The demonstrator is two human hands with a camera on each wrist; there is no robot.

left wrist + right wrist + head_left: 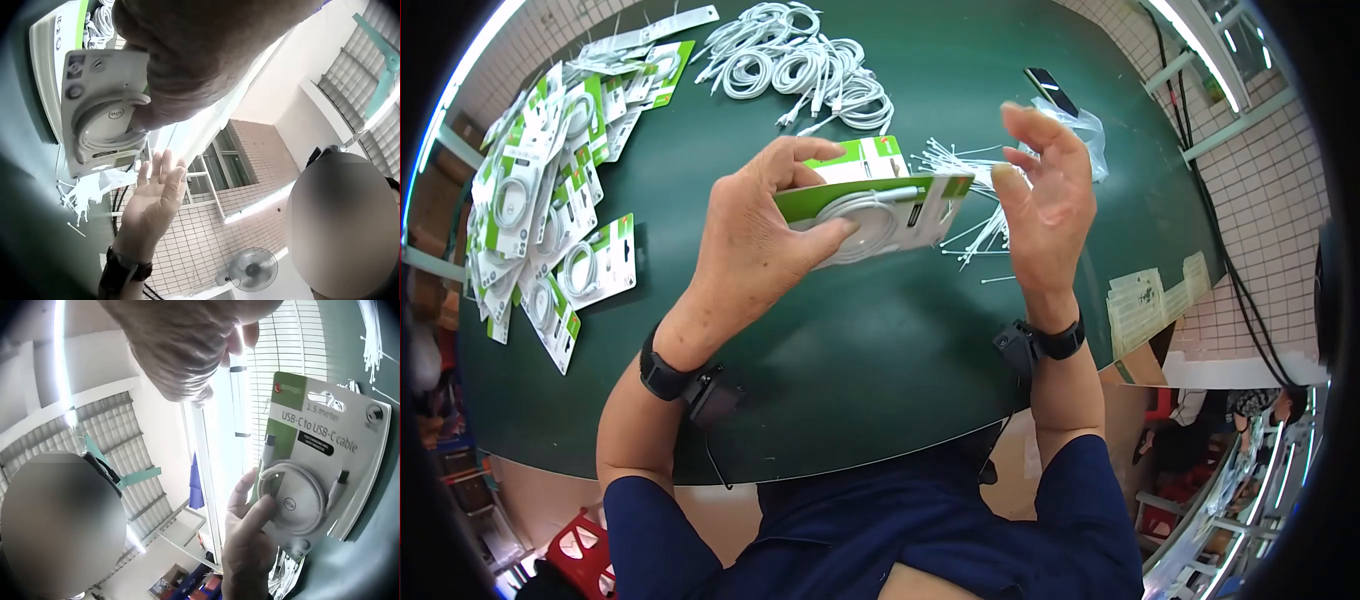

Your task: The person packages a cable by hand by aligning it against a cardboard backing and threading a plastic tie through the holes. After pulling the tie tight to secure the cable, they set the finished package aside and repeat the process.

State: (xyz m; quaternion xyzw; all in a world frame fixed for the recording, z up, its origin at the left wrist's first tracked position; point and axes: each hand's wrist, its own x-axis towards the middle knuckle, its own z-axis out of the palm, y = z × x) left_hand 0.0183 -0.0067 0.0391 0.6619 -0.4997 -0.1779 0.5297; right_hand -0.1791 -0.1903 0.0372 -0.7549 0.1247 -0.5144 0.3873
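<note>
- At the far left, a heap of carded cables (513, 202) is spread over the green table (830, 400); their cards are white and green, and some are overlapped by others.
- Right of the heap, near the table's far edge, loose coiled white cables (805, 65) are gathered in a bunch.
- By the left hand (750, 235), the carded USB-C cable (885, 218) is held above the middle of the table. The card is pinched, with the thumb pressed on the white coil at its front and the other fingers bent around its left side and behind it; how all of those fingertips are placed cannot be told. "1.5 meter" and "USB-C to USB-C cable" can be read on the card in the right wrist view.
- Just beyond the held card, a stack of green-and-white cards (882, 148) is partly hidden.
- Right of the stack, thin white ties (960, 160) are scattered on the table.
- Over the right side of the ties, the right hand (1050, 205) is raised, apart from the card. Its fingers are slightly spread and loosely bent, and nothing is held.
- Beyond the right hand, a clear plastic bag (1092, 140) is seen beside a dark smartphone (1052, 90).
- At the table's right edge, pale sheets (1145, 300) are laid flat.
</note>
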